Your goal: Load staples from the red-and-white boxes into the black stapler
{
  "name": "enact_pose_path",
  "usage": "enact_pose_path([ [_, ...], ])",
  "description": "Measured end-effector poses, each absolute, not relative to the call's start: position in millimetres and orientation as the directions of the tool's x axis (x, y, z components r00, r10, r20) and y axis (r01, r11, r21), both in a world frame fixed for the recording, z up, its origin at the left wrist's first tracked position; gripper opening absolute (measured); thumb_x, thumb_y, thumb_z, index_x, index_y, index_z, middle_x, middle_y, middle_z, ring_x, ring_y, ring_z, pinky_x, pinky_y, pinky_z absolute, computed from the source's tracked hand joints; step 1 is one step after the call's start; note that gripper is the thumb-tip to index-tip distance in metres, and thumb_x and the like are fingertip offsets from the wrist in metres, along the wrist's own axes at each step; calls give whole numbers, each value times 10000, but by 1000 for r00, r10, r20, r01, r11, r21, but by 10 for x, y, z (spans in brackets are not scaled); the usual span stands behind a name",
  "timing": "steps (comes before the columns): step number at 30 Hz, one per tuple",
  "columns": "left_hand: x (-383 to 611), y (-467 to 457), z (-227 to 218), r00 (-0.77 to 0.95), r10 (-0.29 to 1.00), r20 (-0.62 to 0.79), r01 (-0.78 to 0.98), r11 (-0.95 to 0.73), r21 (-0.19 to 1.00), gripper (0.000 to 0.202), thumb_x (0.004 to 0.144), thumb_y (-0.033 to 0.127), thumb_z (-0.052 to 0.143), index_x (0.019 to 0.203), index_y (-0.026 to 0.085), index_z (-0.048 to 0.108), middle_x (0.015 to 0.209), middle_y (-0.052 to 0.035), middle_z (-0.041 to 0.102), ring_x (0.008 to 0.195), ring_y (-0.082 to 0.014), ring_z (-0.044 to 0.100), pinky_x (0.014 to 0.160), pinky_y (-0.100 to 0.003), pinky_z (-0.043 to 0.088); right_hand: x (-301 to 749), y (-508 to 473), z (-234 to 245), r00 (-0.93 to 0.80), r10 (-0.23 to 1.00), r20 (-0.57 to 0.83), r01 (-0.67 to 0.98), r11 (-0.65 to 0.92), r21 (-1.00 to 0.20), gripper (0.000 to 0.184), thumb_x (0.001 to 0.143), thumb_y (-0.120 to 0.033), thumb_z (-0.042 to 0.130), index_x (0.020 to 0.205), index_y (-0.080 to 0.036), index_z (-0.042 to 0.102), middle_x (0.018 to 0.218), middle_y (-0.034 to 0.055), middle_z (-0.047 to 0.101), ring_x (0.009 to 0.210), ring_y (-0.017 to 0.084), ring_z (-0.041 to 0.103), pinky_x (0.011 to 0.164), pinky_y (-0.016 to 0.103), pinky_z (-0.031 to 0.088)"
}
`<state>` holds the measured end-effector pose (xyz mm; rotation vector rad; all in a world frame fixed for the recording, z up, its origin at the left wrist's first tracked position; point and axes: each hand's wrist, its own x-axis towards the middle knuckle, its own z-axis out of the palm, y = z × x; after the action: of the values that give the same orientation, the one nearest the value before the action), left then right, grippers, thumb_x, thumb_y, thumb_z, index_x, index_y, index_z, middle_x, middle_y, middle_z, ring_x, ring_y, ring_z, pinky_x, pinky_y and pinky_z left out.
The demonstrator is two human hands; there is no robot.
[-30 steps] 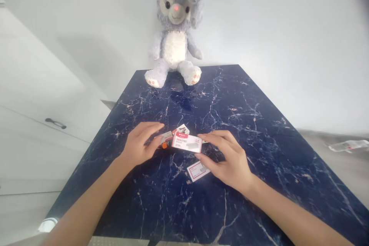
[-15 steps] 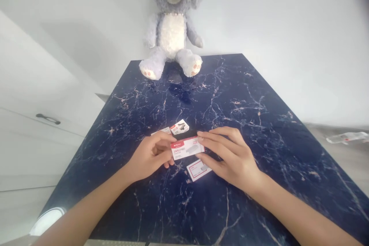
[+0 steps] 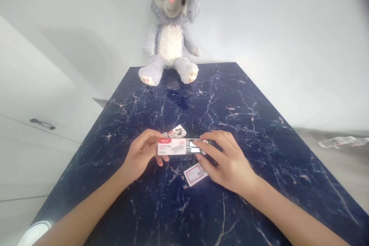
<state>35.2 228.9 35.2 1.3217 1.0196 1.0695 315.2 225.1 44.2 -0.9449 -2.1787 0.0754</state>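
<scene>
A small white and red staple box [image 3: 172, 147] is held up over the table by my left hand [image 3: 143, 150], its fingers closed around the left end. From the box's right end extends a black and silver piece [image 3: 193, 146]; whether it is an inner tray of staples I cannot tell. My right hand [image 3: 227, 159] has thumb and fingers closed at that piece's right end. Behind the staple box, a second small white box [image 3: 177, 131] with a black stapler picture is partly covered. A white, red-edged box or card [image 3: 194, 174] lies below my right fingers.
The dark blue marbled table [image 3: 178, 215] spreads around my hands. A grey plush toy [image 3: 171, 42] sits at its far edge against the wall. A white round object [image 3: 34, 233] is at the lower left, and clear plastic packaging [image 3: 340, 141] lies beyond the right edge.
The staple box has moved left with my left hand. The black and silver piece now shows at its right end, under my right fingers. The whole view has tipped slightly upward.
</scene>
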Motion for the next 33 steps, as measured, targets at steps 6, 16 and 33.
enact_pose_path([
  [6,400,2223,350,196,969,149,97,-171,980,189,963,386,609,1046,216,597,877,-56,752,669,-182,732,542,-282,595,3093,2185,482,-395,659,640,639,697,-324,288,872,-164,668,1150,-237,667,1156,115,660,1042,301,622,897,517,514],
  [16,432,2228,372,252,960,118,60,-138,989,173,971,372,604,992,205,561,782,-22,724,586,-153,702,515,-257,576,3121,2224,424,-440,596,672,512,781,-358,249,888,-128,687,1110,-238,704,1214,101,674,1067,261,633,895,459,560],
  [33,559,2086,302,404,915,-14,-7,18,1000,452,923,324,674,1347,183,601,1192,-152,693,778,-211,764,680,-326,657,3165,2288,474,-396,579,713,476,793,-380,183,857,-90,720,968,-233,695,969,64,717,875,218,648,761,391,559],
])
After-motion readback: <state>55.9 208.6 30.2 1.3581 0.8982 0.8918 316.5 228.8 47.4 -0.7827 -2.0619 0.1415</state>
